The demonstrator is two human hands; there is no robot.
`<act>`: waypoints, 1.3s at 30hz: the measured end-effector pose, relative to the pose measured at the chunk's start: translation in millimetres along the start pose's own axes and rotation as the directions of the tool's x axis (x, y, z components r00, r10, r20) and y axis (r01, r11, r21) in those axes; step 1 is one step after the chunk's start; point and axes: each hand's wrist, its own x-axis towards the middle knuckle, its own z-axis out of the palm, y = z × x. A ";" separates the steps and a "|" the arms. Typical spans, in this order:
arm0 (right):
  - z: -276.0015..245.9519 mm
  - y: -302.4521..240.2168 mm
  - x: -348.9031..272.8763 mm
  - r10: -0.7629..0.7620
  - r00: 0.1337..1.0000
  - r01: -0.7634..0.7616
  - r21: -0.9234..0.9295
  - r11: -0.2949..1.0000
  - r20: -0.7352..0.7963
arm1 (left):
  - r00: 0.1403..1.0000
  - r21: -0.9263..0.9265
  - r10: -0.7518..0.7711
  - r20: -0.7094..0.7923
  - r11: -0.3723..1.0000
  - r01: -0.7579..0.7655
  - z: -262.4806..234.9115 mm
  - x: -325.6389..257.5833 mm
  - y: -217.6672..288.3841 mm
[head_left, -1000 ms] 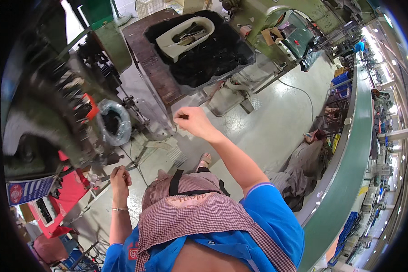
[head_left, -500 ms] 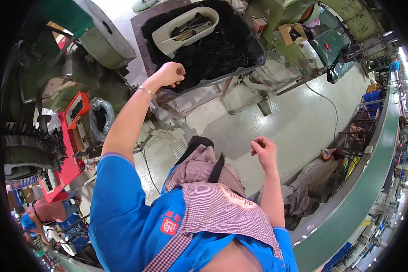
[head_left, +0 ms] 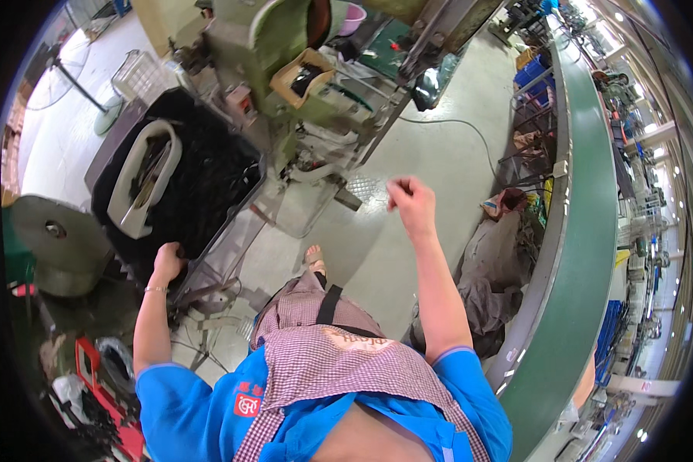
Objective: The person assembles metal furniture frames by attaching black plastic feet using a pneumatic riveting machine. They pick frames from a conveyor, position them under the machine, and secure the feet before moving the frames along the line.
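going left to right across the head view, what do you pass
grey metal drum → left hand at the black bin's edge → green machine → right hand raised over the floor → pile of grey cloth → green conveyor belt

Factory floor, long green conveyor belt (head_left: 585,254), green machine (head_left: 285,46), black bin of dark parts (head_left: 200,185), blue crates (head_left: 535,73), smooth concrete floor (head_left: 431,154).
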 end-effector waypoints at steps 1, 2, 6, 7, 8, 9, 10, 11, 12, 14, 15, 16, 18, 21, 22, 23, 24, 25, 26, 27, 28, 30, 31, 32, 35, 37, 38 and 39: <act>6.6 -14.3 27.1 -0.057 0.998 0.059 0.059 0.997 -0.036 | 0.999 -0.113 -0.017 -0.041 0.994 0.012 4.7 3.1 -14.1; 9.5 -25.7 52.7 -0.064 0.995 0.071 0.102 0.992 -0.072 | 0.994 -0.290 -0.089 -0.060 0.955 0.068 -2.4 13.7 3.6; 21.7 -36.9 129.7 -0.118 0.988 0.147 0.401 0.904 -0.097 | 0.971 -0.715 -0.232 -0.062 0.688 0.119 -46.2 39.8 98.1; 24.4 -36.1 141.1 -0.121 0.987 0.153 0.405 0.901 -0.103 | 0.974 -0.773 -0.217 -0.060 0.628 0.092 -56.4 43.5 130.9; 26.4 -35.1 151.3 -0.126 0.986 0.161 0.409 0.898 -0.112 | 0.978 -0.825 -0.199 -0.059 0.562 0.065 -62.1 52.3 152.0; 27.3 -33.5 157.7 -0.128 0.989 0.146 0.381 0.913 -0.072 | 0.989 -0.856 -0.149 -0.004 0.512 0.074 -60.1 63.5 160.1; 27.7 -31.9 163.1 -0.108 0.992 0.125 0.376 0.918 -0.067 | 0.996 -0.856 -0.085 0.016 0.514 0.057 -57.9 73.7 172.6; 25.4 -33.2 164.2 -0.086 0.995 0.097 0.361 0.928 -0.049 | 0.998 -0.854 -0.040 0.041 0.518 0.055 -60.0 81.4 193.6; 21.6 -37.3 166.6 -0.074 0.997 0.082 0.338 0.938 -0.036 | 0.998 -0.856 0.015 0.059 0.515 0.043 -60.8 91.3 218.3; 18.4 -37.9 171.3 -0.066 0.998 0.052 0.376 0.925 0.024 | 0.987 -0.832 0.109 0.118 0.554 0.038 -60.5 99.9 258.5; 16.7 -40.9 173.7 0.018 0.998 -0.038 0.407 0.913 0.053 | 0.978 -0.840 0.156 0.138 0.541 0.032 -57.4 102.7 278.9; 14.6 -44.0 178.0 0.100 0.991 -0.127 0.436 0.891 0.086 | 0.964 -0.800 0.209 0.165 0.600 0.007 -57.3 105.6 303.4; 18.7 -42.0 187.2 0.170 0.978 -0.209 0.486 0.849 0.122 | 0.940 -0.724 0.275 0.201 0.688 -0.047 -33.6 113.1 324.2; 15.9 -38.7 200.1 0.193 0.953 -0.286 0.478 0.831 0.235 | 0.845 -0.503 0.533 0.041 0.742 -0.443 -16.8 110.2 377.8; 13.1 -33.6 201.7 0.158 0.944 -0.277 0.438 0.855 0.290 | 0.806 -0.509 0.592 0.012 0.697 -0.504 -10.8 108.4 394.0; 6.4 -28.3 204.2 0.121 0.932 -0.260 0.400 0.879 0.340 | 0.840 -0.483 0.527 0.125 0.772 -0.413 -4.6 109.5 409.2; -1.6 -24.0 209.7 0.080 0.915 -0.233 0.356 0.905 0.395 | 0.864 -0.449 0.450 0.224 0.835 -0.319 2.4 111.0 422.7; -16.1 -14.6 219.6 0.039 0.890 -0.190 0.291 0.938 0.454 | 0.879 -0.474 0.415 0.237 0.839 -0.268 9.3 109.5 434.1; -36.5 -3.1 237.5 -0.040 0.883 -0.055 0.188 0.981 0.468 | 0.894 -0.500 0.375 0.245 0.839 -0.215 15.3 107.5 447.7; -59.1 -2.0 257.6 -0.111 0.900 0.129 -0.014 0.992 0.422 | 0.911 -0.530 0.330 0.247 0.833 -0.158 22.3 107.5 462.3; -80.0 20.1 288.3 -0.169 0.903 0.274 -0.227 0.934 0.395 | 0.919 -0.600 0.329 0.218 0.788 -0.139 32.3 110.0 479.8; -122.5 28.6 338.6 -0.227 0.883 0.459 -0.656 0.599 0.411 | 0.942 -0.727 0.298 0.154 0.680 -0.097 47.9 113.2 511.9; -136.8 38.6 363.7 -0.205 0.867 0.495 -0.730 0.472 0.455 | 0.945 -0.705 0.229 0.234 0.709 0.002 46.4 119.1 531.0; -148.3 44.1 385.0 -0.208 0.825 0.563 -0.734 0.381 0.525 | 0.951 -0.690 0.233 0.201 0.723 -0.031 51.5 128.6 543.7; -154.1 75.3 439.5 -0.284 0.630 0.772 -0.622 0.128 0.723 | 0.964 -0.656 0.178 0.198 0.755 -0.005 56.5 158.1 586.1; -154.1 83.3 463.0 -0.208 0.520 0.854 -0.508 0.114 0.828 | 0.977 -0.647 0.191 0.098 0.758 -0.083 62.3 183.2 609.1; -155.9 79.2 470.2 -0.168 0.484 0.873 -0.461 0.157 0.859 | 0.979 -0.641 0.195 0.052 0.759 -0.117 65.8 195.1 618.6; -163.7 67.9 474.6 -0.124 0.450 0.884 -0.422 0.200 0.884 | 0.968 -0.576 0.244 -0.052 0.785 -0.228 65.5 208.5 630.4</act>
